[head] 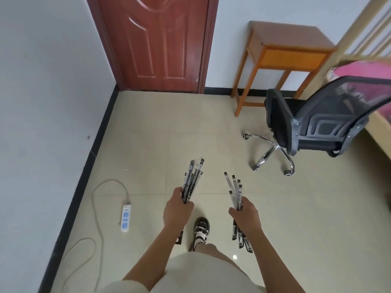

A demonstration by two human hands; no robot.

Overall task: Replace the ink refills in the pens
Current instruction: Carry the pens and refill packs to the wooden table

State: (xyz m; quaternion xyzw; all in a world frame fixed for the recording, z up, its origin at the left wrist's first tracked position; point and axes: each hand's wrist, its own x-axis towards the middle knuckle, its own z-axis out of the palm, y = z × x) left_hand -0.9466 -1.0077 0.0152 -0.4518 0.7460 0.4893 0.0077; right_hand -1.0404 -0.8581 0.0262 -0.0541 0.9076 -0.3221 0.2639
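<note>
Tiled floor (148, 144), person standing, camera looking down past a pale garment. Left grip (177, 210) closed round a dark bundle (192, 180) of pen-like sticks, fanned up and away from the body; a dark end shows below the forearm. Right grip (246, 216) closed round a thinner, clearer bundle (234, 189) with dark tips on top and lower ends sticking out under the hand. Both bundles are in the air over the floor, apart from each other. Can't tell which are pens and which are refills: blurred, print unreadable, sticks overlap so no count. Fingers mostly hidden behind the backs of the hands. One shoe (201, 228) shows between the arms. White power strip (125, 217) on the floor at left, its cable (99, 187) running out of frame at the bottom. Brown door (156, 43) cut off at the top. Small wooden table (289, 39) and office chair (317, 123) at right; bed (359, 66) with pink cover cut off by the edge.
</note>
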